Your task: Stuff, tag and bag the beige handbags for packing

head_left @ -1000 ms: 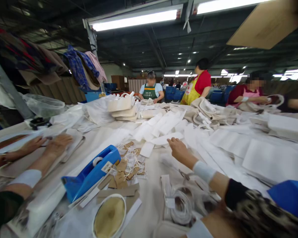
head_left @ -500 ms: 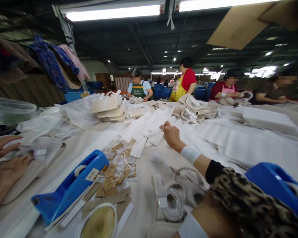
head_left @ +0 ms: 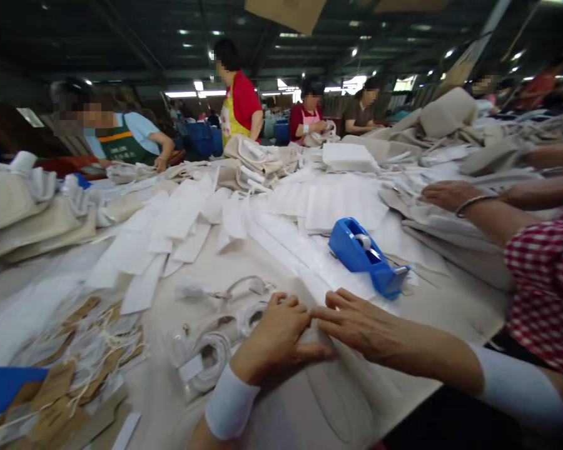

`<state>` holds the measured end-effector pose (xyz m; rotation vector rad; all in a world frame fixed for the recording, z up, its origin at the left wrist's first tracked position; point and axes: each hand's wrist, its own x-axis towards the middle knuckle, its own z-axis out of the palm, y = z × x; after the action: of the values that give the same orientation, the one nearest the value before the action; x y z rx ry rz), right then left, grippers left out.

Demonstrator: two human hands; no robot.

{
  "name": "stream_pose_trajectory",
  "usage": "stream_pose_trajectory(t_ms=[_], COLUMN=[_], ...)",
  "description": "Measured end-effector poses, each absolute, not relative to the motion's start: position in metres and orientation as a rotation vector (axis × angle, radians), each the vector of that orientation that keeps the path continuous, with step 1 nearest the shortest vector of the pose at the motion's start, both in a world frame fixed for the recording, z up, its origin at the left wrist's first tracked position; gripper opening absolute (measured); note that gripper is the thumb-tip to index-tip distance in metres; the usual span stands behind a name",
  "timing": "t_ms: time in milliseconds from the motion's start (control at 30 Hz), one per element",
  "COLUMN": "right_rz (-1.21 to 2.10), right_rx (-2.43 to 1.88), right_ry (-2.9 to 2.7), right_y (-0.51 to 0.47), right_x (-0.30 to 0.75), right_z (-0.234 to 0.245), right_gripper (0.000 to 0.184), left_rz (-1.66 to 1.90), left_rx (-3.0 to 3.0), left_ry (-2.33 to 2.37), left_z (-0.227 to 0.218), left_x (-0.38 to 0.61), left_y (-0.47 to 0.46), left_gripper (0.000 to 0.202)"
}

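Note:
A pale beige bag [head_left: 342,400], with a curved seam, lies beneath both of my hands at the near edge of the table. My left hand [head_left: 281,331], a white band on its wrist, grips the bag's upper part, thumb on the near side and fingers bent over the far side. Just right of it, my right hand [head_left: 356,319] rests on the bag with fingers spread, tips almost meeting the left fingers. Coiled pale straps [head_left: 213,359] in clear plastic lie left of my left hand. What the fingertips touch underneath is hidden.
A blue tape dispenser [head_left: 363,253] stands beyond my right hand. Brown tags [head_left: 59,381] with white strings lie at left, below white foam sheets [head_left: 145,250]. Stacked beige bags [head_left: 23,212] are far left. A co-worker's hand [head_left: 450,194] works at right, beside a checked sleeve [head_left: 548,275].
The view has swung right. My reaching hand has come back from the white sheets, and both hands are now together on the beige bag. The co-worker's hands at left are out of view.

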<state>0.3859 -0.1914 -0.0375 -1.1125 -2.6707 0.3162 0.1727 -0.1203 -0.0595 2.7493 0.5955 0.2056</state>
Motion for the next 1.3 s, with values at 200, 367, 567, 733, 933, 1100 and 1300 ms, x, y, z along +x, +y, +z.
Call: stream_pose_trajectory(t_ms=[200, 367, 567, 733, 933, 1100, 1300], right_rz=[0.42, 0.585, 0.78, 0.964, 1.467, 1.611, 1.712], right_rx=[-1.698, -1.939, -1.676, -1.473, -1.318, -1.244, -1.098], right_ry=[-1.769, -1.911, -1.643, -1.27, -1.302, -1.274, -1.045], right_y=[-0.202, -0.199, -0.2, -0.205, -0.197, -0.182, -0.178], right_x=[0.384, 0.359, 0.378, 0.414, 0.396, 0.377, 0.363], right_z=[-0.08, -0.08, -0.089, -0.082, -0.081, -0.094, -0.109], right_gripper=[0.024, 0.067, 0.067, 0.06, 0.071, 0.072, 0.077], left_rz=[0.026, -0.031, -0.095, -0.085, -0.078, -0.089, -0.073], left_rx=[2.664, 2.564, 2.474, 2.384, 2.371, 2.376, 2.356], left_ry=[0.568, 0.541, 0.567, 0.558, 0.578, 0.598, 0.614], left_z=[-0.049, -0.041, -0.025, -0.019, -0.023, -0.025, -0.029], left_x=[0.178, 0.178, 0.173, 0.169, 0.17, 0.175, 0.176], left_y=[-0.116, -0.11, -0.107, -0.106, -0.105, -0.106, -0.107], left_gripper=[0.047, 0.055, 0.056, 0.052, 0.051, 0.054, 0.056])
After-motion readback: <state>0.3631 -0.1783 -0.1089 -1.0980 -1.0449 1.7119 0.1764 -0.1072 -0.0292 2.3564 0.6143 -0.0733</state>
